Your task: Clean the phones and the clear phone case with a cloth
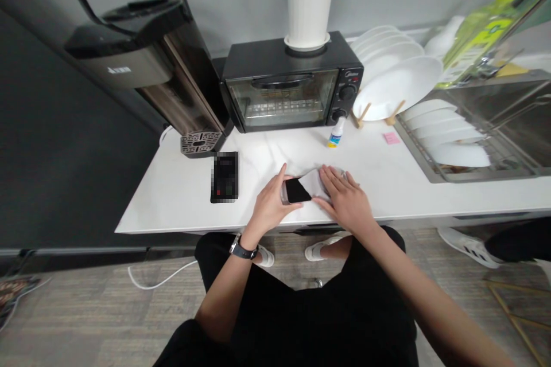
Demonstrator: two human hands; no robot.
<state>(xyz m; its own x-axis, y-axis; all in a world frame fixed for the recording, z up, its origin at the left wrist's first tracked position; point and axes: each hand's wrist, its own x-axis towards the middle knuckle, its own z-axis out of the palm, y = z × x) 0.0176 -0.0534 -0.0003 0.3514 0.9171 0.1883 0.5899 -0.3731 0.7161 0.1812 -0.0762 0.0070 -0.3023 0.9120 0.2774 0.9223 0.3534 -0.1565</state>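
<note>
A phone [297,190] with a black screen lies on the white counter in front of me, near its front edge. My left hand [270,202] grips the phone's left end, the thumb and fingers at opposite sides. A pale grey cloth [313,182] covers the right part of the phone. My right hand [346,198] presses down on the cloth with its fingers laid over it, hiding the phone's right end. Beyond my right hand stands a small white bottle [336,134] with a blue and yellow label. To the left of my hands lies a dark rectangular object [224,178], its face pixelated.
A toaster oven [288,97] bears a white cup [310,3] of wooden sticks. A water dispenser [189,92] stands left. Racked plates [398,89], a pink sticky note [391,137] and a sink [419,152] are right. Another person's shoe [467,245] shows below.
</note>
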